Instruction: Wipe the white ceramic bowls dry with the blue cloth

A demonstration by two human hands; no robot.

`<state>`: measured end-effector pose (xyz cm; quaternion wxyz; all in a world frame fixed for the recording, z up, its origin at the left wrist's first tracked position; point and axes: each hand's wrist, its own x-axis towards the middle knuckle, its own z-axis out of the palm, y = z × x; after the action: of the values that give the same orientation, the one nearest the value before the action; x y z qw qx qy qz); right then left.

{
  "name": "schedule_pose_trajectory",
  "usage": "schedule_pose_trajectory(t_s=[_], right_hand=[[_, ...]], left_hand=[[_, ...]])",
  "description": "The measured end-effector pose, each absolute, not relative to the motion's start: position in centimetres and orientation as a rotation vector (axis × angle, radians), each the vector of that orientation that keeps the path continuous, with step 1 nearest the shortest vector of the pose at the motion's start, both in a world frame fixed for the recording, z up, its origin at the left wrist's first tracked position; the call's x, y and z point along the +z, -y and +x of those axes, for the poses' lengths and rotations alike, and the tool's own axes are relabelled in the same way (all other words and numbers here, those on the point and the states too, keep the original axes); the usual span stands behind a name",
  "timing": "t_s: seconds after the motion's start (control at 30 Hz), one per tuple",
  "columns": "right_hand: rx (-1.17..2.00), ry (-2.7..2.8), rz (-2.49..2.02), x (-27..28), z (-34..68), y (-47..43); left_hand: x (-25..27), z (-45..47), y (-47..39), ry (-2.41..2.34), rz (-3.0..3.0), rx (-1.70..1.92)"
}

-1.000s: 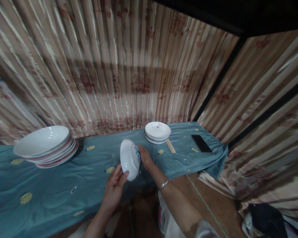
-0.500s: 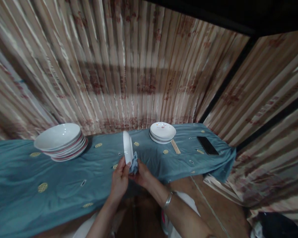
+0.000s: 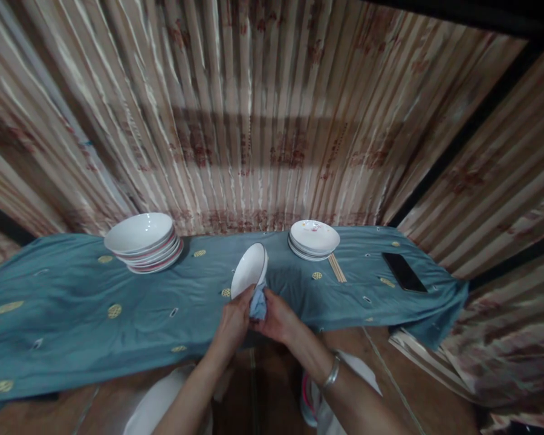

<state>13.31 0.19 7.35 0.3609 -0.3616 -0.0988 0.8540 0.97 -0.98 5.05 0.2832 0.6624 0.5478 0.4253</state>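
Observation:
A white plate [image 3: 249, 269] is tilted up on its edge above the front of the cloth-covered table. My left hand [image 3: 236, 314] grips its lower rim, fingers closed, partly hidden behind the plate. A light blue cloth [image 3: 258, 302] is bunched against the plate's right side, and my right hand [image 3: 276, 317] is closed around it. Some of my right fingers are hidden by the cloth. Back right of the hands stands a stack of white plates [image 3: 314, 235], the top one with a small floral print. To the left is a stack of larger white bowls [image 3: 140, 235].
Chopsticks [image 3: 338, 267] lie in front of the plate stack. Farther right is a black phone [image 3: 404, 272]. A teal tablecloth with yellow pineapple prints [image 3: 149, 326] covers the long table. Patterned curtains [image 3: 254, 121] hang close behind it, and a dark bar [image 3: 457, 139] runs up the right side.
The held plate has turned from nearly edge-on so its inner face shows more. My view has shifted, so the table and stacks appear farther right, apart from the left end now visible.

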Motion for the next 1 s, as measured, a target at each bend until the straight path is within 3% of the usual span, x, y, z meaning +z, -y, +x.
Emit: schedule_pose_trajectory(t_s=[0.3,0.53,0.77,1.0], right_hand=[[2.124,0.367,-1.02,7.9,16.7,-0.3],[1.786,0.638,-1.236,6.4,19.1,-1.0],[1.55,0.954,-1.416,4.1,20.4,-1.8],[0.987,1.425,-1.686,3.1,22.3,-3.2]], left_hand=[[5.0,2.1,1.1,-1.409,2.022,0.909],[3.4,2.1,1.6,-1.49,2.329,0.603],[1.5,1.9,2.2,-1.413,2.556,0.6],[1.0,1.9,2.3,-1.373,2.5,0.804]])
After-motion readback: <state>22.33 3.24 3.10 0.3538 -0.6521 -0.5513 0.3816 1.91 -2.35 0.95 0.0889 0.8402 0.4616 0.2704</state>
